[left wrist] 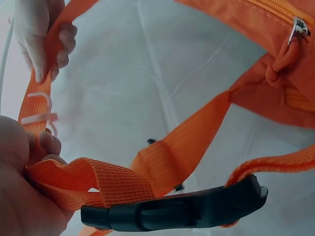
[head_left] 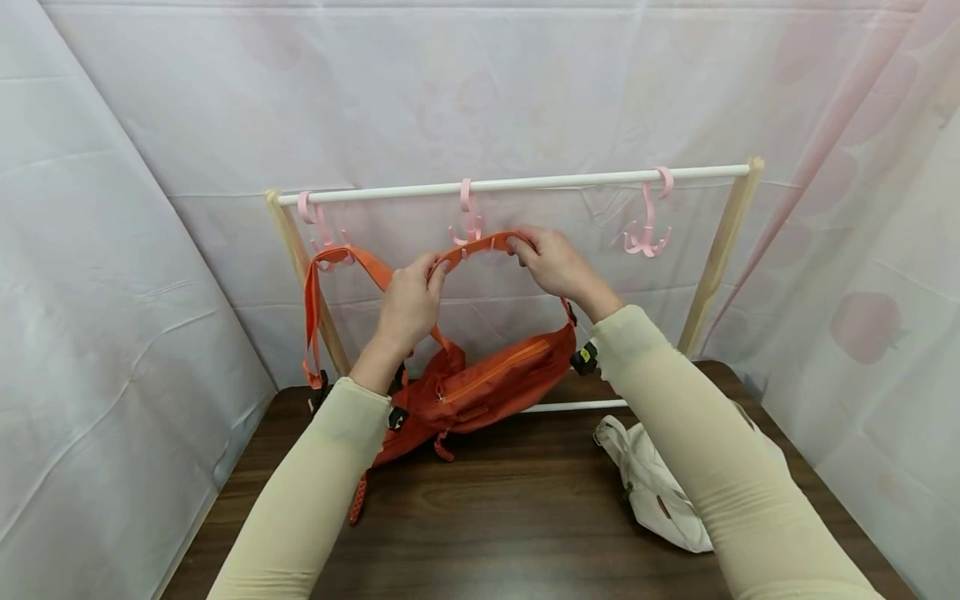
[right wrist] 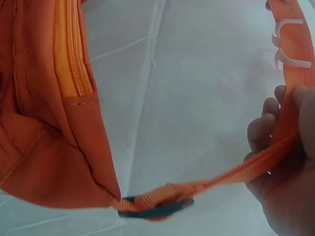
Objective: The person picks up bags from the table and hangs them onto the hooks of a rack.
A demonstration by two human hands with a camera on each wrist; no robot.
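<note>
An orange bag (head_left: 495,379) with a zipper hangs tilted by its webbing strap (head_left: 480,247). My left hand (head_left: 411,304) grips the strap left of the middle pink hook (head_left: 467,221); my right hand (head_left: 553,262) pinches it to the right. Between the hands, the hook's prongs (right wrist: 290,43) show against the strap in the right wrist view. Another loop of strap (head_left: 309,308) drapes over the left pink hook (head_left: 330,242). Close by my left hand in its wrist view is a black buckle (left wrist: 172,209).
A white rod (head_left: 555,182) on wooden posts carries the hooks, with a third pink hook (head_left: 647,225) at right. On the brown table (head_left: 480,517), a cream bag (head_left: 667,492) lies partly behind my right sleeve. Pale curtains (head_left: 420,92) stand behind and at the sides.
</note>
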